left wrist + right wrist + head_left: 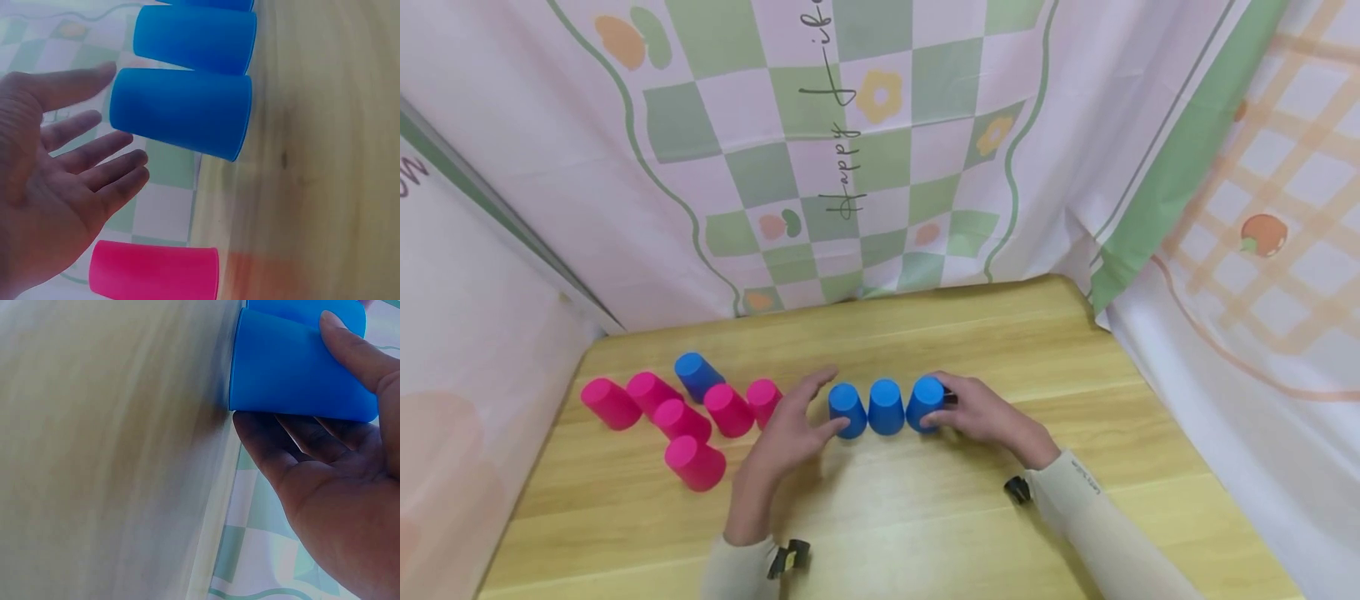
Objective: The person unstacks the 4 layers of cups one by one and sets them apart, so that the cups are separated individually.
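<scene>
Three blue cups stand upside down in a row: a left cup [847, 412], a middle cup [886, 407] and a right cup [925, 405]. My left hand [793, 433] is beside the left cup, fingers spread and thumb near its side. In the left wrist view that palm is empty, and the blue cup [181, 112] is just past the fingertips. With thumb on one side and fingers along the other, my right hand [981, 410] holds the right cup; the right wrist view shows this blue cup [300, 369] between them.
Left of my left hand, several pink cups [696, 463] stand upside down with another blue cup [698, 377] behind them. The wooden table [925, 517] ends at a checked curtain [820, 167] at the back. More cloth hangs at both sides.
</scene>
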Action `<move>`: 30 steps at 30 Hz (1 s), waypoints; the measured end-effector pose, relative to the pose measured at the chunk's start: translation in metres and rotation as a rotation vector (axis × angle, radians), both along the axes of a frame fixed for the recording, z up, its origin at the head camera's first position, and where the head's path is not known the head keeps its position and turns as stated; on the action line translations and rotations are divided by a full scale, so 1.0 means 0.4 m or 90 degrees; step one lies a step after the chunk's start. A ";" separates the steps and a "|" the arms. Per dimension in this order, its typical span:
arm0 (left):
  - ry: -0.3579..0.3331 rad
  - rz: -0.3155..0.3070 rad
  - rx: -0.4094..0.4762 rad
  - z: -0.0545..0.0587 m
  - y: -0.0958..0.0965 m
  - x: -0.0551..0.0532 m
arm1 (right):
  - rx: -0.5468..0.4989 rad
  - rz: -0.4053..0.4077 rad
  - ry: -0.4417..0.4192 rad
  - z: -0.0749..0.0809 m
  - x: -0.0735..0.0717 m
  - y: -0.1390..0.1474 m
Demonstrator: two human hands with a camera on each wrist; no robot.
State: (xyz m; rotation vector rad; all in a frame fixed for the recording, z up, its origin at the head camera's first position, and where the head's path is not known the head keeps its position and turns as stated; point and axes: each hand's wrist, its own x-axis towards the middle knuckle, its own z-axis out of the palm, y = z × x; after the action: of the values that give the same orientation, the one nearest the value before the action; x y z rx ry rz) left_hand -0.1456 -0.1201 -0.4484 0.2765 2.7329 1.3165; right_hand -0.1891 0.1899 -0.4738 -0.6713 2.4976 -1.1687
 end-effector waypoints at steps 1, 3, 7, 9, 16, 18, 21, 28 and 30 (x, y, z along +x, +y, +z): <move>-0.002 -0.002 -0.002 -0.002 0.002 0.000 | 0.000 0.000 0.001 0.000 0.000 0.000; -0.008 -0.006 -0.002 -0.006 0.007 -0.001 | 0.000 0.000 0.004 -0.002 0.000 0.000; -0.015 -0.010 0.000 -0.010 0.014 -0.001 | -0.001 0.002 0.006 -0.005 -0.002 0.000; -0.012 -0.007 -0.003 -0.011 0.017 -0.002 | -0.001 0.002 0.007 -0.006 -0.003 0.001; -0.013 -0.008 -0.018 -0.017 0.026 -0.008 | 0.000 -0.002 0.002 -0.004 -0.004 0.001; -0.018 -0.004 -0.017 -0.016 0.028 -0.008 | 0.000 -0.003 -0.001 -0.002 -0.004 0.001; -0.018 -0.001 -0.016 -0.015 0.029 -0.006 | 0.001 -0.002 -0.005 -0.001 -0.002 0.001; -0.019 0.010 -0.014 -0.003 0.027 0.002 | 0.001 0.000 -0.001 -0.001 -0.003 0.000; -0.016 0.016 -0.015 0.000 0.025 0.004 | 0.001 0.000 0.002 -0.002 -0.003 0.001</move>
State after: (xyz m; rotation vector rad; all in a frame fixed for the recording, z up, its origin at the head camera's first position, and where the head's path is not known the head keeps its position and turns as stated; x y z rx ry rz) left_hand -0.1438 -0.1101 -0.4486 0.2234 2.7380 1.2846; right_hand -0.1902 0.1901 -0.4747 -0.6723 2.5005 -1.1677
